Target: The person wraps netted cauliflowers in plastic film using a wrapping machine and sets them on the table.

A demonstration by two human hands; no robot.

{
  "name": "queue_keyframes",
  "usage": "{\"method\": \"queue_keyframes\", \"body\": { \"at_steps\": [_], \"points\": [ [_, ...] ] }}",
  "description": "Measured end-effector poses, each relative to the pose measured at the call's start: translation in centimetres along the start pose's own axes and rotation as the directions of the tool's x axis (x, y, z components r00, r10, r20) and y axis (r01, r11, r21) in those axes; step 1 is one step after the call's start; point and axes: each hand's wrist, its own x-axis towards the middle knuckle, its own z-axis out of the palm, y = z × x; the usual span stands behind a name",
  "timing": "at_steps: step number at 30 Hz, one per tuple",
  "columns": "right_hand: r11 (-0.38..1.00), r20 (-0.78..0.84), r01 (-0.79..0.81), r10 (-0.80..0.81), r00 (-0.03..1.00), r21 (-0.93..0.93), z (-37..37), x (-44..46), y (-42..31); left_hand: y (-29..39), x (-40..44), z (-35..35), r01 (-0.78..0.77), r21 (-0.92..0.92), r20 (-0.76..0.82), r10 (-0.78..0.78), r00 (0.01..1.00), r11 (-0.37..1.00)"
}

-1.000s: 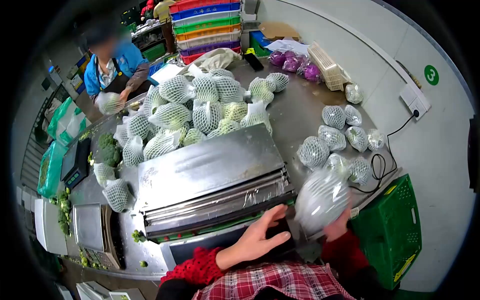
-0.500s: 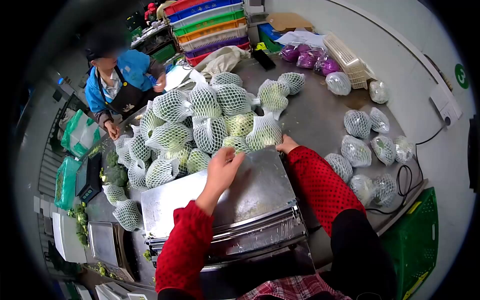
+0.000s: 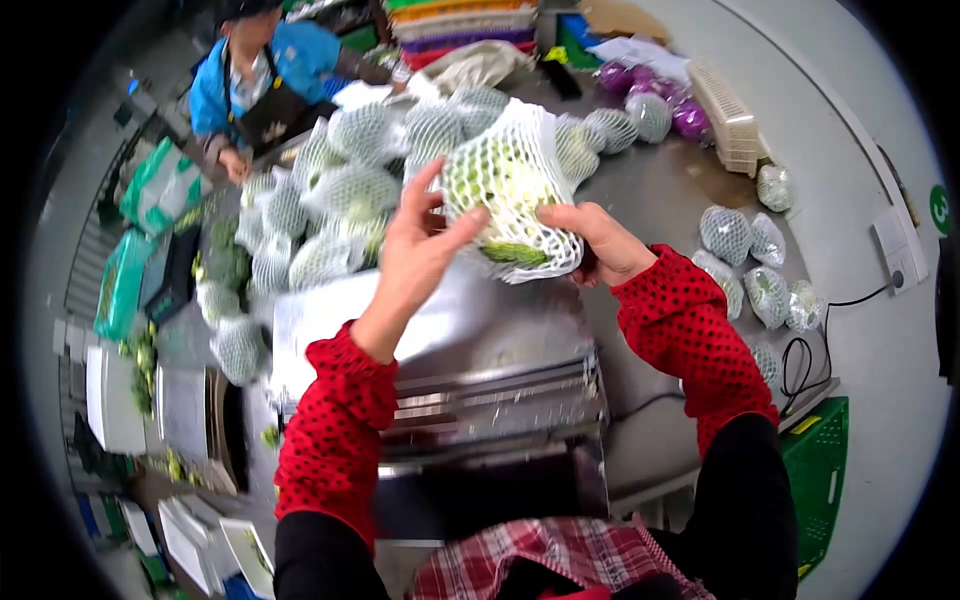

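A cauliflower (image 3: 505,190) in a white foam net is held up between my hands, above the far edge of a wrapping machine's metal plate (image 3: 450,320). My right hand (image 3: 607,245) grips its right side, thumb in front and the other fingers partly hidden behind. At its left side, my left hand (image 3: 420,240) cups it with the thumb across the front. Some green leaf shows at the bottom of the net. Beyond it lies a pile of netted cauliflowers (image 3: 350,190) on the metal table.
Film-wrapped heads (image 3: 725,235) lie on the right, and purple wrapped vegetables (image 3: 690,118) near a beige basket (image 3: 725,115). A co-worker in blue (image 3: 300,60) stands at the far left. Stacked crates (image 3: 465,25) rise at the back; a green crate (image 3: 815,480) stands lower right.
Both hands have lifted a netted cauliflower from the near edge of the pile toward me. My view has shifted, and the co-worker's arm now reaches toward the pile's back.
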Motion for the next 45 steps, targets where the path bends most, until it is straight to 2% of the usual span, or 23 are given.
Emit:
{"method": "queue_keyframes", "body": {
  "at_steps": [4, 6, 10, 12, 13, 14, 16, 18, 20, 22, 24, 26, 29, 31, 32, 33, 35, 38, 40, 41, 42, 43, 45],
  "points": [
    [0.969, 0.143, -0.239, 0.246, 0.959, -0.067, 7.7, -2.1, 2.9, 3.6, -10.0, -5.8, 0.317, 0.199, -0.182, -0.283, 0.942, 0.927],
    [0.932, -0.010, 0.109, -0.120, 0.993, -0.347, 10.9, -1.4, 7.9, 1.4, -13.6, -7.5, 0.389, 0.252, -0.241, -0.332, 0.912, 0.886],
    [0.881, -0.177, 0.002, -0.097, 0.979, -0.473, 12.3, -4.2, 5.7, -0.3, -15.6, -9.8, 0.436, 0.051, -0.234, -0.414, 0.880, 0.898],
    [0.665, -0.133, 0.170, -0.380, 0.916, -0.727, 9.4, -7.3, 6.5, -0.1, -18.1, -11.1, 0.198, 0.319, -0.332, -0.086, 0.939, 0.927],
    [0.438, -0.124, 0.068, -0.395, 0.910, -0.896, 8.6, -9.9, 6.2, -0.6, -20.1, -13.5, -0.008, 0.758, -0.212, 0.259, 0.942, 0.652],
    [0.332, -0.140, -0.016, -0.355, 0.924, -0.943, 7.5, -11.8, 7.3, 0.4, -21.9, -15.2, 0.123, 0.939, -0.161, 0.097, 0.982, 0.322],
    [0.098, -0.262, -0.249, -0.151, 0.953, -0.963, 6.9, -13.7, 8.5, 0.5, -24.1, -16.7, 0.094, 0.993, -0.100, 0.083, 0.992, 0.071],
    [0.135, -0.244, -0.225, -0.141, 0.960, -0.965, 7.9, -13.2, 9.4, 0.9, -23.8, -15.9, 0.149, 0.989, -0.148, -0.104, 0.984, 0.004],
    [0.378, -0.191, -0.090, -0.237, 0.953, -0.921, 8.0, -11.7, 11.5, 0.6, -22.5, -14.3, 0.200, 0.952, -0.109, -0.351, 0.930, 0.233],
    [0.498, -0.142, 0.039, -0.321, 0.937, -0.866, 7.8, -12.6, 11.2, -0.2, -22.5, -14.5, 0.213, 0.886, -0.109, -0.261, 0.959, 0.412],
    [0.878, -0.109, -0.169, 0.134, 0.985, -0.447, 7.7, -17.9, 8.9, 4.1, -24.4, -15.9, 0.542, 0.400, 0.035, -0.604, 0.796, 0.739],
    [0.949, -0.087, -0.241, 0.228, 0.970, -0.202, 10.9, -21.9, 5.4, 8.5, -26.3, -15.3, 0.668, 0.004, 0.135, -0.662, 0.737, 0.744],
    [0.871, -0.050, 0.381, -0.385, 0.922, 0.310, 12.2, -18.0, 0.4, 12.6, -19.8, -13.3, 0.079, -0.459, 0.140, -0.015, 0.990, 0.885],
    [0.713, -0.264, 0.600, -0.539, 0.800, 0.362, 11.9, -10.4, -2.4, 11.6, -12.7, -11.7, -0.119, -0.232, -0.169, 0.080, 0.982, 0.965],
    [0.676, -0.350, 0.671, -0.575, 0.739, 0.305, 11.2, -6.2, -1.2, 9.1, -9.5, -11.6, -0.165, 0.002, -0.118, 0.164, 0.979, 0.986],
    [0.806, -0.334, 0.545, -0.461, 0.822, 0.229, 10.4, -3.0, 2.4, 4.1, -7.4, -12.0, -0.189, 0.259, -0.114, 0.225, 0.968, 0.947],
    [0.965, -0.215, 0.253, -0.233, 0.948, 0.070, 8.7, 0.6, 8.0, -3.0, -7.2, -13.0, 0.075, 0.521, -0.025, -0.072, 0.997, 0.850],
    [0.940, 0.042, 0.325, -0.330, 0.943, 0.103, 9.6, -0.5, 8.4, -1.9, -9.3, -12.5, -0.174, 0.245, 0.053, 0.166, 0.985, 0.954],
    [0.928, 0.120, 0.369, -0.374, 0.920, 0.056, 9.2, -0.2, 8.5, 0.1, -10.1, -13.8, -0.463, 0.672, 0.454, 0.172, 0.874, 0.578],
    [0.721, 0.261, 0.614, -0.555, 0.790, -0.323, 8.8, 0.4, 8.1, -0.6, -9.8, -14.2, -0.675, 0.638, 0.620, 0.271, 0.736, 0.372],
    [0.316, 0.465, 0.747, -0.624, 0.628, -0.585, 8.7, 1.0, 7.5, -1.2, -9.9, -14.5, -0.675, 0.671, 0.613, 0.281, 0.738, 0.308],
    [0.157, 0.489, 0.720, -0.637, 0.597, -0.676, 9.0, 1.4, 7.3, -1.6, -9.6, -14.4, -0.659, 0.714, 0.575, 0.340, 0.745, 0.236],
    [0.180, 0.466, 0.707, -0.638, 0.613, -0.684, 9.5, 1.7, 6.2, -1.8, -9.2, -13.8, -0.636, 0.755, 0.536, 0.406, 0.740, 0.161]
  ]
}}
